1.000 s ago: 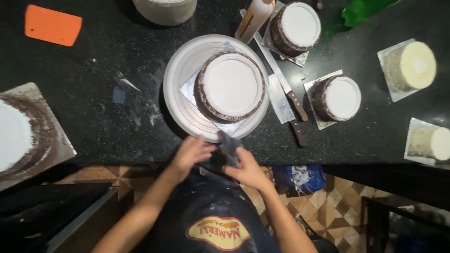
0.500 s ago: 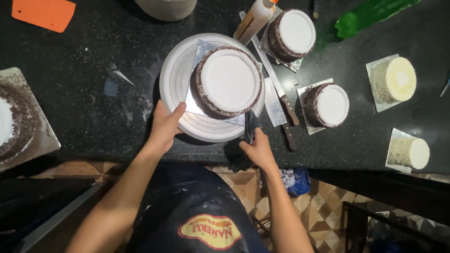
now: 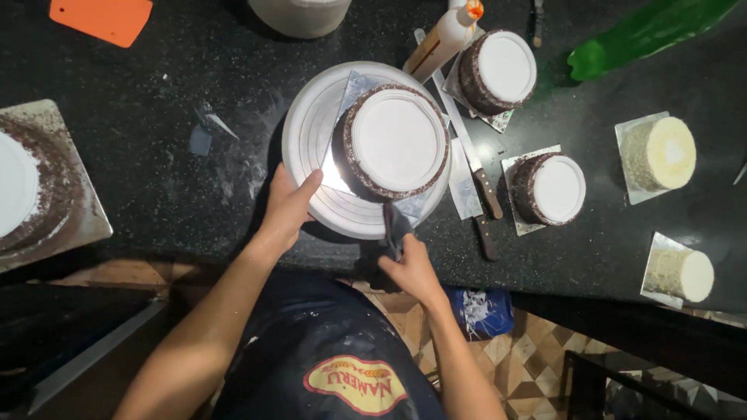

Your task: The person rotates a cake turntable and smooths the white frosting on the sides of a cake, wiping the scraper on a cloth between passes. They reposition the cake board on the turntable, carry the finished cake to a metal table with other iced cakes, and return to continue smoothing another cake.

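From the head camera I look straight down onto a black speckled counter (image 3: 156, 140). My left hand (image 3: 289, 204) rests on the near-left rim of the white turntable (image 3: 307, 132), fingers loosely spread, thumb laid up onto the plate's edge; it grips nothing else that I can see. My right hand (image 3: 408, 268) sits at the counter's near edge, just below the turntable, closed around a dark scraper (image 3: 391, 227) whose blade stands upright against the plate's front rim. On the turntable sits a round cake (image 3: 395, 141) with a flat white top and dark crumb sides, resting on a silvery square board (image 3: 350, 85), slightly right of the plate's centre.

Around it: a second white-topped cake (image 3: 499, 70) stands behind and to the right, a squeeze bottle with an orange cap (image 3: 440, 40) leaning beside it. Two knives (image 3: 476, 187) lie just right of the turntable, and a smaller dark-sided cake (image 3: 551, 189) sits beyond them on its own board. Two pale cakes (image 3: 658, 154) (image 3: 685, 274) lie well apart at the far right. A green bag (image 3: 646, 31) is top right, an orange scraper (image 3: 101, 17) top left, and a large partly coated cake (image 3: 31, 187) is cut off by the left edge.
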